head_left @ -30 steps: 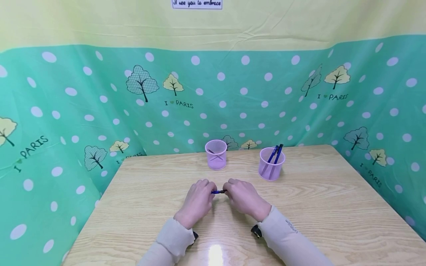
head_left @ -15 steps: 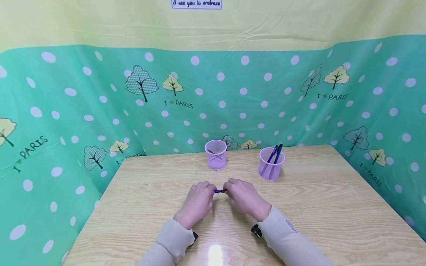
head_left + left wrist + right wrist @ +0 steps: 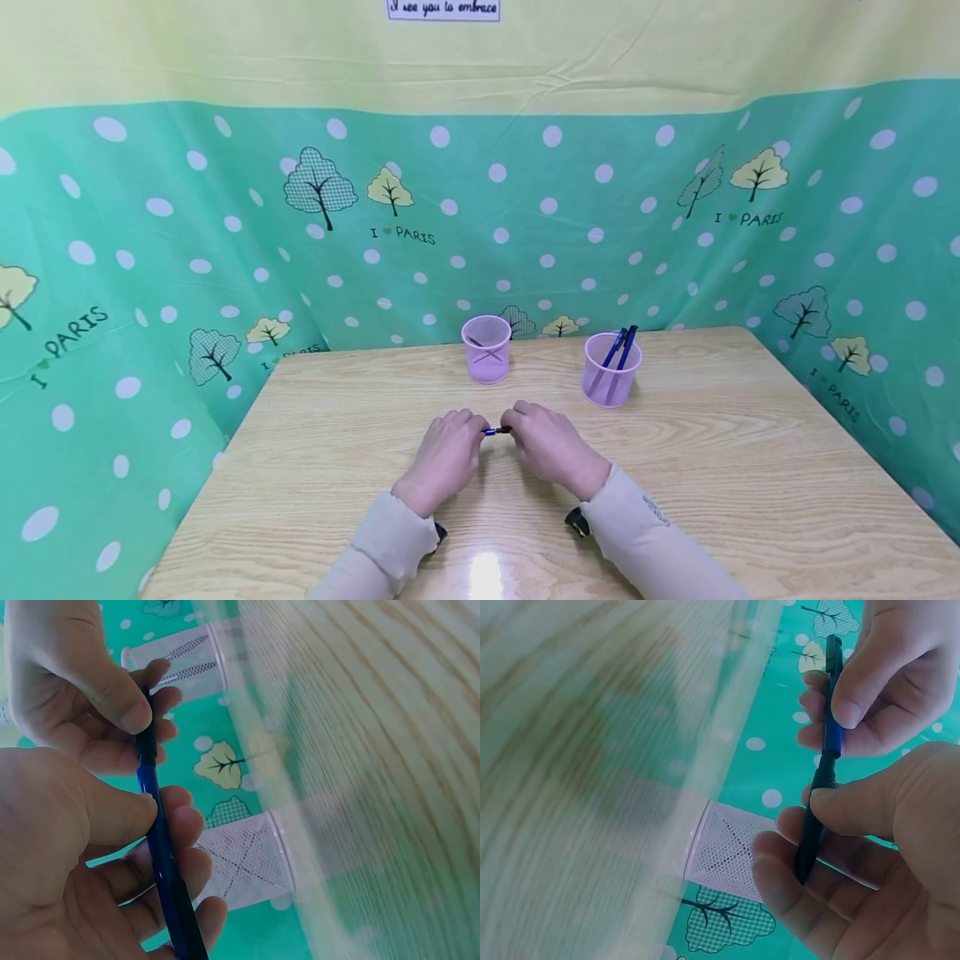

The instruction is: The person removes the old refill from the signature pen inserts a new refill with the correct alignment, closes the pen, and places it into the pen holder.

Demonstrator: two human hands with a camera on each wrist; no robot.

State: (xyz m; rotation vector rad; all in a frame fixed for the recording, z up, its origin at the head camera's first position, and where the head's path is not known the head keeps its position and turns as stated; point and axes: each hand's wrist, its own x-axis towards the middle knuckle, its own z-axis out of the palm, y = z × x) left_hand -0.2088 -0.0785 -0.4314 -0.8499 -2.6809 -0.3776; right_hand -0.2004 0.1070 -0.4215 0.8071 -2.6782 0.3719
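Note:
Just in front of the cups, my left hand and right hand face each other over a blue and black pen. Between thumb and fingers, the left hand pinches the blue barrel. The right hand grips the black end piece, in line with the barrel. A narrower dark part shows between the blue and black parts in the right wrist view; whether they are fully apart I cannot tell.
A pink mesh cup with thin dark items inside stands at the back centre. Another pink mesh cup, to its right, holds blue pens. Behind the wooden table hangs a green dotted curtain.
My left hand has shifted slightly right since the first frame, and my right hand barely moved. A pale bit now shows between the blue and black parts. The cups have stayed put.

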